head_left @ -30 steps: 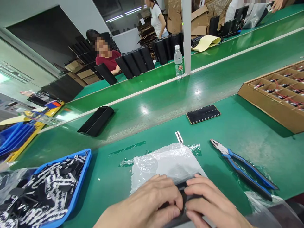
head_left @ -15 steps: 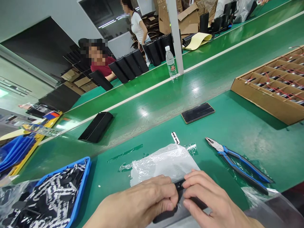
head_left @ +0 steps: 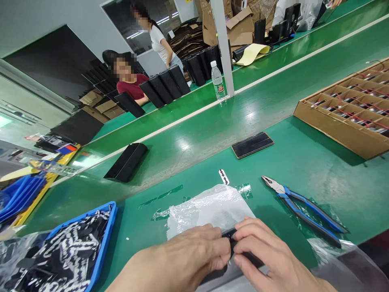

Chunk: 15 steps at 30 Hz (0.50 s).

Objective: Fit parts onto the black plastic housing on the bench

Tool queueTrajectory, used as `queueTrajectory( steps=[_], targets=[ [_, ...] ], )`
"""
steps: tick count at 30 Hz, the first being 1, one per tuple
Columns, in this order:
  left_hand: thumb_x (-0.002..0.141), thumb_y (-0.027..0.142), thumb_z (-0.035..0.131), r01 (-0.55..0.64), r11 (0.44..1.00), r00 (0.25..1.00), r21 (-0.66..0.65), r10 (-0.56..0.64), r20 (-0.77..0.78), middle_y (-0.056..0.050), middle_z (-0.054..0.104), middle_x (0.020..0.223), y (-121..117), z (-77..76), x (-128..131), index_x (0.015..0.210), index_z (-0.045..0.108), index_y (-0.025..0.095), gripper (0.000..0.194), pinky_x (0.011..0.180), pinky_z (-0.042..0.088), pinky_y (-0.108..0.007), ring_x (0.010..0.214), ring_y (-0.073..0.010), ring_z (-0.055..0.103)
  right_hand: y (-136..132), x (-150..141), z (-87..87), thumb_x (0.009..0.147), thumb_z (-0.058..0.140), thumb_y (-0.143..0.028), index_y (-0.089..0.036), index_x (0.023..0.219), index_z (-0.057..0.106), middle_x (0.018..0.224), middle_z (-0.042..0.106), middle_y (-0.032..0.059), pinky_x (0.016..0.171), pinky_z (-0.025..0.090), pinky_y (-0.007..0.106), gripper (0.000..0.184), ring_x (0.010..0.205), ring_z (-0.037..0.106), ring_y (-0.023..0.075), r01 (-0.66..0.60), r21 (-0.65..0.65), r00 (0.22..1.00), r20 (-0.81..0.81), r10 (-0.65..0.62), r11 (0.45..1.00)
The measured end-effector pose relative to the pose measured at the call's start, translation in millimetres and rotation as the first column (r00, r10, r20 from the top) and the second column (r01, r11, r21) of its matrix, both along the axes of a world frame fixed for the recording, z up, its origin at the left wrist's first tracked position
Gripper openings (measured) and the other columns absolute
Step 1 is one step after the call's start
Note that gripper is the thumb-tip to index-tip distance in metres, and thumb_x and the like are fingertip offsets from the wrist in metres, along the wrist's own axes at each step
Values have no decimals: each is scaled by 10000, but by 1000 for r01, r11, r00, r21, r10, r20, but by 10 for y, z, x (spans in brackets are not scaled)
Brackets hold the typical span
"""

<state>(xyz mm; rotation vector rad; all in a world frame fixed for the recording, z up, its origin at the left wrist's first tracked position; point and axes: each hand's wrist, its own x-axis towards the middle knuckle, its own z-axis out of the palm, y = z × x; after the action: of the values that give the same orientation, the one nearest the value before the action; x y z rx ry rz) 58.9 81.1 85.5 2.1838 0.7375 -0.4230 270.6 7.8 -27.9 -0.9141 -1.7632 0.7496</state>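
My left hand and my right hand meet at the bottom middle, fingers curled and pinched on a flat black part that shows between and under them. The part lies on the near edge of a clear plastic bag spread on the green table. Most of the black part is hidden by my fingers.
Blue-handled pliers lie to the right, a dark phone and a small sticker beyond the bag. A blue tray of black-and-white pieces sits left. A cardboard box with wired parts is far right. A black case rests on the conveyor; other people work opposite.
My hands have shifted slightly and closed tighter together on the black part. The black case on the conveyor has drifted a little to the right. The view has tilted a bit.
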Motion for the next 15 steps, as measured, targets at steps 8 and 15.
queueTrajectory(
  steps=[8, 15],
  targets=[
    [1034, 160, 599, -182, 983, 983, -2, 182, -21, 27, 662, 997, -60, -15, -10, 1031, 604, 249, 89, 907, 465, -237, 979, -159, 609, -1, -44, -12, 930, 607, -37, -180, 978, 678, 983, 692, 48, 1102, 546, 355, 167, 1029, 685, 180, 27, 0, 999, -16, -27, 1000],
    [1044, 147, 568, -333, 871, 932, 361, 245, 269, 15, 696, 950, -533, -405, -234, 985, 600, 229, 106, 815, 441, -294, 858, -164, 617, 9, -51, -34, 935, 605, -53, -191, 967, 689, 1000, 691, 51, 1077, 559, 334, 164, 1044, 669, 185, 47, 31, 999, 10, -47, 998]
  ],
)
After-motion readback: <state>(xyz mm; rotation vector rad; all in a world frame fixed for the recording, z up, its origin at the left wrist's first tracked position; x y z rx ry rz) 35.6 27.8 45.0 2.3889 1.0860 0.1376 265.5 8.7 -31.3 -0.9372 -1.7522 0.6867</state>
